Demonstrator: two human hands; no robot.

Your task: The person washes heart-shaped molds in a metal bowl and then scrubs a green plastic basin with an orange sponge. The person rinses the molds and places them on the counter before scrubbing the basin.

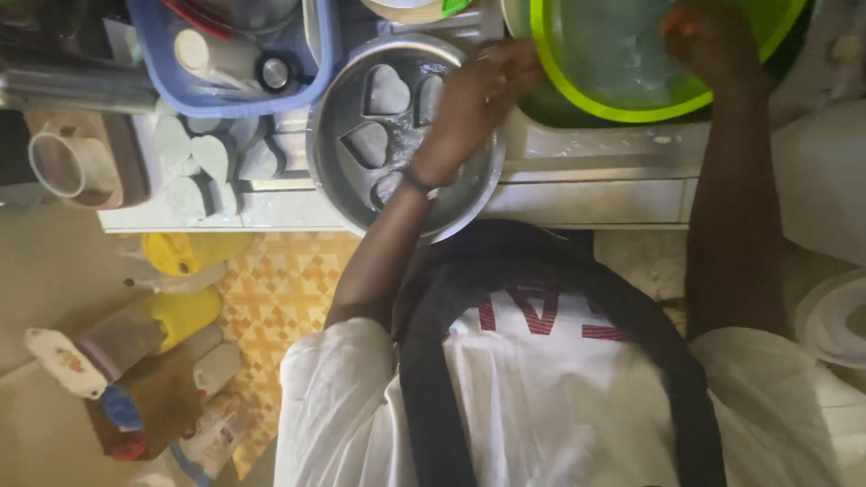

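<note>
White cotton shirt (559,406) with a black strap hangs closest, below my arms. Past it, the pale bench (595,194) carries a lime-green plastic basin (631,99) of cloudy water and a round steel bowl (347,171) holding grey heart-shaped moulds (386,90). My left hand (474,104) reaches across the bowl's rim toward the basin; my right hand (713,41) dips into the basin. Whether either hand's fingers are apart or together, I cannot tell.

left hand (469,108) over metal bowl (403,135) holding heart-shaped moulds (386,90); right hand (713,41) on rim of green basin (631,113); blue basket (234,95) left of bowl, all on tabletop (586,194)
</note>
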